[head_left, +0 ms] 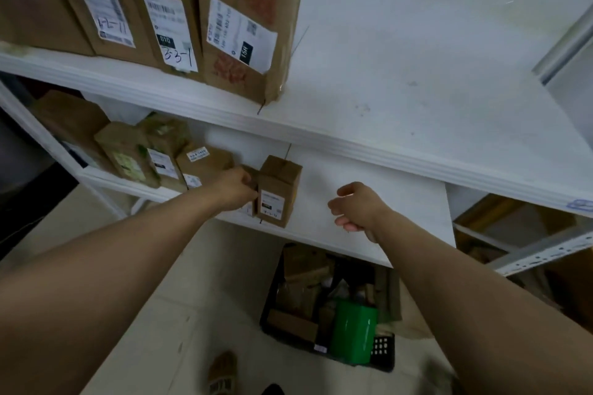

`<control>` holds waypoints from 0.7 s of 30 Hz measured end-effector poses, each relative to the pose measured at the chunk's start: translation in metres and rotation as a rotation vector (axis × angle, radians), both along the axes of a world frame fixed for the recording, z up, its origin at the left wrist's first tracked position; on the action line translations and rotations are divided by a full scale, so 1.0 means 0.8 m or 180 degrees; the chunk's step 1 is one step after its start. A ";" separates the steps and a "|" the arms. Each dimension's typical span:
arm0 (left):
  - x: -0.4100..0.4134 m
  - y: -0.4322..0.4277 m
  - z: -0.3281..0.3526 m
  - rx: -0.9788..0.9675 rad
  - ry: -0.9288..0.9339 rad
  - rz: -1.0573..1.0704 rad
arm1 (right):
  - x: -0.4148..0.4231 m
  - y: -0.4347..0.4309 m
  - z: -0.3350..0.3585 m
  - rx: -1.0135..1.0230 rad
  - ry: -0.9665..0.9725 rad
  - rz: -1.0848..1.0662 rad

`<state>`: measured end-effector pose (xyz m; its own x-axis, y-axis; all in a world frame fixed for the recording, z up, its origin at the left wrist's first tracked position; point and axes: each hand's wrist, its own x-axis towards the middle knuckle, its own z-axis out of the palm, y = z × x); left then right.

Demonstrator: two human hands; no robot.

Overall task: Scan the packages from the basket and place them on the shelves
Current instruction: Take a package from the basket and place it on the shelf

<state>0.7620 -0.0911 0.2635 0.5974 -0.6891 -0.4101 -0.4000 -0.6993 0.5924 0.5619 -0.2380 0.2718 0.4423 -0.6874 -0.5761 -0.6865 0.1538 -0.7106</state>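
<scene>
The upper shelf (417, 90) carries a row of labelled boxes on its left and is bare on the right. The end box (244, 32) of that row is torn along its top and leans a little. It stands close to the front lip, so a knock from below or a bump on the frame could tip it forward.

The lower shelf (369, 199) is where the work is. It holds another row of boxes (205, 167) on the left and is bare to the right. On the floor below its front edge sits the black basket (383, 351), still crowded with brown packages and a green tin (353, 330), so most of the task appears to remain. The basket lies close to the person's feet, and a step forward without looking could catch it.

A small upright box (278, 192) stands at the very front of the lower shelf with its label facing out. It is narrow for its height, and its base meets the lip. Between it and the row is a thin package (251, 181), touching the small box's side.

The left hand (234, 189) has its fingers curled round that thin package, seemingly seating it. If it pushes sideways too hard or pulls away roughly, the small box could topple off the edge toward the basket. The package could also end up with its label hidden.

The right hand (354, 207) hovers near the small box, fingers loosely curled, holding nothing. It is well placed to steady the small box.
</scene>
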 end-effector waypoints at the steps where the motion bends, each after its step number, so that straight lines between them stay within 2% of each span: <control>1: 0.019 -0.007 -0.007 0.0016 0.0011 -0.0049 | 0.017 -0.001 -0.005 -0.0005 0.0017 -0.0009; 5: 0.069 -0.034 -0.034 0.0109 0.0203 -0.0163 | 0.069 -0.007 -0.041 0.0091 0.0113 -0.0062; 8: 0.098 -0.051 -0.062 0.0004 0.0434 -0.0180 | 0.093 -0.014 -0.071 0.0226 0.0248 -0.0115; 14: 0.114 -0.080 -0.089 -0.0281 0.0484 -0.0076 | 0.135 -0.039 -0.120 0.0369 0.0298 -0.0062; 17: 0.117 -0.092 -0.119 -0.0185 0.0389 0.0054 | 0.147 -0.049 -0.146 0.0393 0.0240 -0.0073; 21: 0.086 -0.087 -0.182 0.0171 0.0420 -0.0188 | 0.126 -0.044 -0.191 0.0500 0.0411 -0.0116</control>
<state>0.8304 -0.1603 0.1181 0.4950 -0.6963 -0.5197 -0.3624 -0.7091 0.6049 0.6627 -0.2732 0.1191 0.3343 -0.5988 -0.7278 -0.7622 0.2824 -0.5825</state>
